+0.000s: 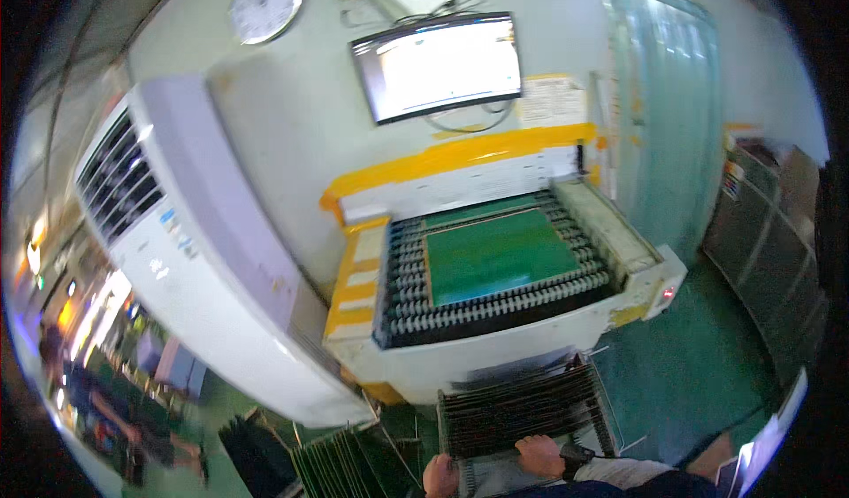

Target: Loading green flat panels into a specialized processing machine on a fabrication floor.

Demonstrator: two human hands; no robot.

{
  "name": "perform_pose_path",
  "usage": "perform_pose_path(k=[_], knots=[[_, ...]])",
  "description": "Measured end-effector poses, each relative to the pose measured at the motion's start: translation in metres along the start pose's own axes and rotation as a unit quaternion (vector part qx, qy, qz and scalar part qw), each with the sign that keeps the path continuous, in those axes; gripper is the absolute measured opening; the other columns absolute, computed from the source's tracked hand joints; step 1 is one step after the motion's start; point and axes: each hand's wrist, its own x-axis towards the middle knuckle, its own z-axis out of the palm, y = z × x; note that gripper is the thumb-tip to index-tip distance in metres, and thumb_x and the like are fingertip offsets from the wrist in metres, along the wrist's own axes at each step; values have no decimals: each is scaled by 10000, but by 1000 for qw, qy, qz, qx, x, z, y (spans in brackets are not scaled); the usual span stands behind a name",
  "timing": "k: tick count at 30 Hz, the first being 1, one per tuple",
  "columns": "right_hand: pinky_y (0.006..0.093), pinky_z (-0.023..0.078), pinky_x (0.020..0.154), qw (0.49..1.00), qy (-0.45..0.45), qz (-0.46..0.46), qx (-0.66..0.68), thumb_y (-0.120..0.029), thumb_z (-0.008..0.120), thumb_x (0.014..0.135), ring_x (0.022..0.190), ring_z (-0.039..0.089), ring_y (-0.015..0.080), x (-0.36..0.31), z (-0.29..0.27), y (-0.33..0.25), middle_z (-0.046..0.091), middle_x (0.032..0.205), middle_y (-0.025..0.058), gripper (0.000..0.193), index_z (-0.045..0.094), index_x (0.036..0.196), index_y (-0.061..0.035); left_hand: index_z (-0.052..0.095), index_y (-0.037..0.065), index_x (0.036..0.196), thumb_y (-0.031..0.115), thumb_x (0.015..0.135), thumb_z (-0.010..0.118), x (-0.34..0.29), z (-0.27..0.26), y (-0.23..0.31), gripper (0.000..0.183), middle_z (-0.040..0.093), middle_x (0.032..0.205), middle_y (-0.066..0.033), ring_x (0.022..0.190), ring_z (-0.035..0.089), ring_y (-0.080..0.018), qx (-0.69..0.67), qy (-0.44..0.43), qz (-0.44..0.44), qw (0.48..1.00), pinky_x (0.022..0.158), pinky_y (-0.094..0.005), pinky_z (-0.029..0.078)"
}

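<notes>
Rack (pixel 522 414): handling apparently in hand. Left hand (pixel 440 477) and right hand (pixel 539 456) at near edge; grip closure indeterminable. Next move likely requires even support.

Wall clock (pixel 267 7), lit screen (pixel 447 65), air conditioner (pixel 208 272)

left hand (pixel 440 478): at the near-left corner of the dark ribbed rack (pixel 522 409).
right hand (pixel 540 456): at the rack's near edge; exact grip unclear through blur.
roller conveyor (pixel 513 302): carries a green panel (pixel 500 252).
screen (pixel 447 65): lit, mounted above the conveyor.
air conditioner (pixel 208 259): standing left of the conveyor.
</notes>
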Motion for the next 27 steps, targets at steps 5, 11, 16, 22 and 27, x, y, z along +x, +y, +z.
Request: perform_pose_path(k=[5, 11, 16, 22, 27], knots=[[483, 385, 640, 999, -40, -33, -17, -243, 629, 840, 691, 456, 304, 21, 0, 25, 517, 795, 82, 186, 532, 918, -105, 618, 80, 1041, 147, 887, 571, 1, 11, -31, 174, 598, 1017, -195, 884, 594, -361, -209, 4, -114, 971, 713, -430, 492], [456, 373, 512, 994, -69, -90, 10, -230, 646, 826, 514, 439, 275, 51, 30, 48, 474, 638, 75, 210, 499, 758, -96, 606, 99, 1015, 162, 862, 575, 2, -8, 9, 169, 563, 1024, -176, 870, 569, -393, 26, 58, 34, 997, 742, -462, 484], [449, 451, 643, 985, -12, -156, 69, -187, 547, 927, 668, 567, 315, 32, -5, 34, 536, 738, 152, 195, 529, 854, -7, 611, 91, 1055, 241, 868, 609, 12, -17, 26, 240, 575, 1071, -176, 929, 571, -392, 21, 29, -1, 999, 775, -466, 482], [476, 446, 636, 995, -94, -43, -2, -180, 534, 931, 689, 568, 345, 39, -10, 19, 564, 781, 166, 186, 534, 861, -7, 619, 44, 1045, 249, 896, 612, 20, -7, -9, 254, 602, 1027, -181, 934, 571, -384, -26, 33, 35, 999, 788, -459, 481], [436, 409, 438, 971, 145, -190, 10, -238, 705, 727, 475, 542, 272, 54, 62, 51, 484, 537, 48, 281, 485, 589, -128, 627, 42, 1099, 288, 937, 601, 21, -34, 37, 296, 631, 1047, -147, 941, 603, -298, -100, -6, -86, 991, 797, -448, 486]])
